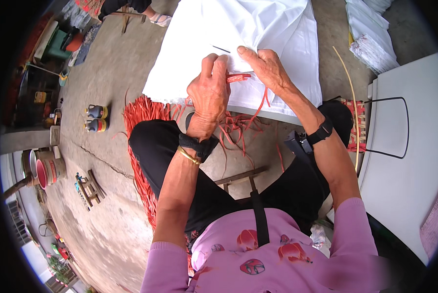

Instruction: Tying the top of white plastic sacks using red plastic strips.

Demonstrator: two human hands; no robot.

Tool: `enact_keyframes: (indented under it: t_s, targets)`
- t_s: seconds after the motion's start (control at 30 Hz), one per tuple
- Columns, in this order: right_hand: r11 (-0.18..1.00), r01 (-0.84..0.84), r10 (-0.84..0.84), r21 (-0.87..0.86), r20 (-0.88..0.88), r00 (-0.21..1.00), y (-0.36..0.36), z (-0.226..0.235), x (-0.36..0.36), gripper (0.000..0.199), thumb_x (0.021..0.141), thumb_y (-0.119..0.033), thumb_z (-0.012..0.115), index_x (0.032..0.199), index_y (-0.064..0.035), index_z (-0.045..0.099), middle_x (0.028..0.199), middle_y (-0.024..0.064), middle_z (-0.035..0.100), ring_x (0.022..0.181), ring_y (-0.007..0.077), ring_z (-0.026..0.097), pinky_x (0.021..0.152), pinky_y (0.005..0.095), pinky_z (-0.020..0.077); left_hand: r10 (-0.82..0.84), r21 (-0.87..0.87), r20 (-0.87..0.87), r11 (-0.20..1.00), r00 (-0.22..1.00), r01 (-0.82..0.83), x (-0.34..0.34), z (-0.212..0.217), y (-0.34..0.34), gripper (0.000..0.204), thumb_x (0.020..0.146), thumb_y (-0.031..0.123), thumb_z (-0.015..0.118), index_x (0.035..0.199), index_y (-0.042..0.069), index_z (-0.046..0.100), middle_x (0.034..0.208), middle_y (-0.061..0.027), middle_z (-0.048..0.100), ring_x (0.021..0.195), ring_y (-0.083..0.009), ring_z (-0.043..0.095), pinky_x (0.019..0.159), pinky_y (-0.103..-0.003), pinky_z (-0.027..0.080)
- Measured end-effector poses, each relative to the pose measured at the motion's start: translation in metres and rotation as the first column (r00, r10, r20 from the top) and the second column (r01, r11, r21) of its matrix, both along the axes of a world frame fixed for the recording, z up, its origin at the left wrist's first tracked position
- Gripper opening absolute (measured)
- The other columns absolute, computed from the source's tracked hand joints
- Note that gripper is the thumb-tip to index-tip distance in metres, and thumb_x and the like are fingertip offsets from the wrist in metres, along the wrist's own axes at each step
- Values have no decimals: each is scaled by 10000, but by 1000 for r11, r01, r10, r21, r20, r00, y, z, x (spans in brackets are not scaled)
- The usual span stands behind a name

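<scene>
A stack of white woven sacks (180, 63) lies before my knees, its top sheet bunched into folds. My left hand (209, 90) is closed in a fist at the sack's near edge, with a flat red plastic strip (239, 77) sticking out of it to the right. My right hand (269, 71) pinches the white sack fabric between thumb and fingers. A thin dark needle-like piece (221, 49) shows against the fabric just beyond my left fingers; whether it passes through the cloth I cannot tell. A red strand hangs below my right hand.
A heap of red plastic strips (143, 117) lies by my left knee, with loose strands under the sacks. Dark bottles (97, 112), a small wooden stool (88, 189) and buckets (50, 171) stand left. Right are a white panel (404, 122), a bent cane (352, 93) and bagged sacks (373, 36).
</scene>
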State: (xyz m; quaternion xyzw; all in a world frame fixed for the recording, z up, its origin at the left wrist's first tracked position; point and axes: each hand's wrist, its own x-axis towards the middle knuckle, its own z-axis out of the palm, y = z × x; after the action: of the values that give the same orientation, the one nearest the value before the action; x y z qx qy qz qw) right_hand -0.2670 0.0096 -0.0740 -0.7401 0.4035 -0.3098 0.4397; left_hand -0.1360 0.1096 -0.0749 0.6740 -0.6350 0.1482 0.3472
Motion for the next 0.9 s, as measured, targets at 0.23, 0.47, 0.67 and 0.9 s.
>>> enact_keyframes:
  t_s: [0.23, 0.47, 0.67, 0.9]
  targets:
    - [967, 74, -73, -245, 16, 997, 8, -13, 8, 595, 843, -519, 503, 641, 38, 553, 470, 173, 460, 451, 309, 457, 506, 396, 404, -165, -87, -13, 983, 986, 163, -15, -10, -17, 227, 669, -11, 568, 868, 94, 548, 779, -50, 526, 535, -259, 557, 455, -346, 447]
    - [901, 102, -152, -423, -86, 985, -13, -1, -2, 490, 774, -407, 631, 568, 28, 540, 470, 171, 483, 429, 318, 474, 465, 397, 392, 231, 142, -168, 968, 958, -208, 12, -8, 0, 376, 694, 24, 640, 1039, 122, 528, 991, -71, 545, 750, -316, 593, 610, -412, 483]
    - [810, -79, -71, -581, -230, 971, -9, -1, -4, 536, 795, -430, 609, 524, 22, 514, 444, 162, 453, 406, 326, 444, 445, 402, 388, 242, 35, -89, 970, 966, -240, 30, 3, 8, 231, 703, 33, 639, 909, 117, 574, 830, -62, 565, 679, -293, 591, 561, -383, 465]
    - [994, -63, 42, 85, 228, 973, 1, -16, 16, 600, 823, -502, 571, 501, -6, 471, 417, 41, 382, 403, 160, 364, 423, 351, 338, -31, 40, -22, 999, 999, 32, -9, -6, -10, 309, 680, 8, 646, 957, 113, 557, 813, -65, 561, 664, -273, 592, 514, -359, 470]
